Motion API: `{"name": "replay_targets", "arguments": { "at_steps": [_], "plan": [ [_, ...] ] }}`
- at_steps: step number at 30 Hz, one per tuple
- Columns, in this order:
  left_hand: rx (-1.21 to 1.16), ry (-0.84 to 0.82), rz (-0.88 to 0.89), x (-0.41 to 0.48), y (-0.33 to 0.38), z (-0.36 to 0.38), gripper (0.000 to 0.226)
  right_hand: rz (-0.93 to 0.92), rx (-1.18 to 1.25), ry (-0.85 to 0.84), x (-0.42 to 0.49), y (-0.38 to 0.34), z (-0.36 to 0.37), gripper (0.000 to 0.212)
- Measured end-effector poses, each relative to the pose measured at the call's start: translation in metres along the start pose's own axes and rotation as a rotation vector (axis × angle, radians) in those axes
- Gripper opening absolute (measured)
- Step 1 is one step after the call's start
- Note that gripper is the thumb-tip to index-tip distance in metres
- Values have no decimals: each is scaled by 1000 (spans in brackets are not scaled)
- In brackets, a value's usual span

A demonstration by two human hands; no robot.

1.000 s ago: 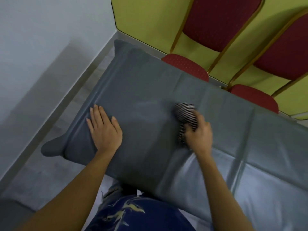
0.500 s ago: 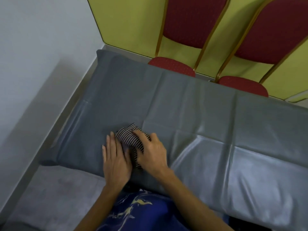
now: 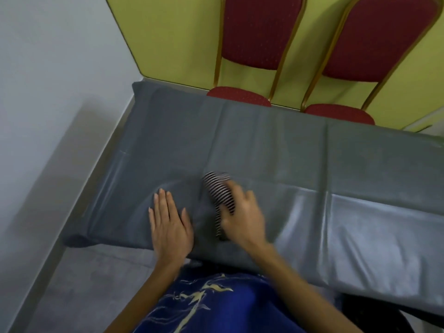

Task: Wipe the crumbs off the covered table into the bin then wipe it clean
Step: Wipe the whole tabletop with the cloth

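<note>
Blurred right hand (image 3: 242,217) gripping striped cloth (image 3: 219,193), cloth partly hidden

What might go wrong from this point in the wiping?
1. The grey table cover is creased and loose; the right hand rubbing the striped cloth may bunch it if the flat left hand lifts.
2. Nothing to catch sweepings shows by the near edge, so they may land on the floor.

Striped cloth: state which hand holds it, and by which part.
The right hand grips the striped cloth by its near part; the left hand lies flat on the table cover, holding nothing.
</note>
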State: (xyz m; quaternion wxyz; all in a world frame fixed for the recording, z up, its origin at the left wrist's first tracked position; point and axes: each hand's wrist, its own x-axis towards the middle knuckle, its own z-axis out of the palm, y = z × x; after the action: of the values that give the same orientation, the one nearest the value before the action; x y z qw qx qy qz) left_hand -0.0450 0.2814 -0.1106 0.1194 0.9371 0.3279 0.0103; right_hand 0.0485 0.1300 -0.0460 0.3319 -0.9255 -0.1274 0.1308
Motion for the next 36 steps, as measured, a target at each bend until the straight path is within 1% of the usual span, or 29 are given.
{"name": "replay_targets", "arguments": {
  "at_steps": [2,3,4,6,8,13,15,17,18,20,23,25,28,31,34,36],
  "plan": [
    [1,-10,33,0,-5,1,73,-141,-55,-173,-25,-22,26,62],
    [-4,-17,49,0,-7,2,77,-171,-83,-214,-32,-25,32,63],
    [-5,-14,54,0,-7,1,77,-174,-108,-221,-36,-21,34,64],
    [-5,23,37,-1,-4,0,68,-140,-167,-156,-40,1,24,66],
    [-29,30,20,-1,-2,-1,64,-57,-219,-73,-43,33,3,65],
    [-78,15,30,0,-6,0,64,315,-186,115,-49,107,-63,59],
    [-113,-1,16,-1,-6,-1,64,374,-159,177,-52,109,-68,57],
    [-156,2,5,-7,1,-4,63,353,-120,200,-56,88,-56,57],
    [-175,5,31,-14,8,-4,62,317,-91,196,-60,74,-44,57],
    [-190,-23,149,-32,26,0,61,205,-42,151,-70,42,-16,58],
    [-154,-90,284,-52,33,12,66,31,-92,29,-89,12,19,60],
    [-108,-77,319,-53,27,16,67,21,-144,1,-95,17,21,62],
    [-70,-60,308,-52,25,12,62,97,-181,35,-101,55,-5,58],
    [-61,-76,300,-51,27,12,60,198,-226,120,-109,111,-48,58],
    [-72,-114,275,-49,27,13,56,403,-188,279,-114,162,-94,58],
    [-105,-140,233,-48,33,9,56,550,-122,381,-114,178,-115,55]
  ]
}}
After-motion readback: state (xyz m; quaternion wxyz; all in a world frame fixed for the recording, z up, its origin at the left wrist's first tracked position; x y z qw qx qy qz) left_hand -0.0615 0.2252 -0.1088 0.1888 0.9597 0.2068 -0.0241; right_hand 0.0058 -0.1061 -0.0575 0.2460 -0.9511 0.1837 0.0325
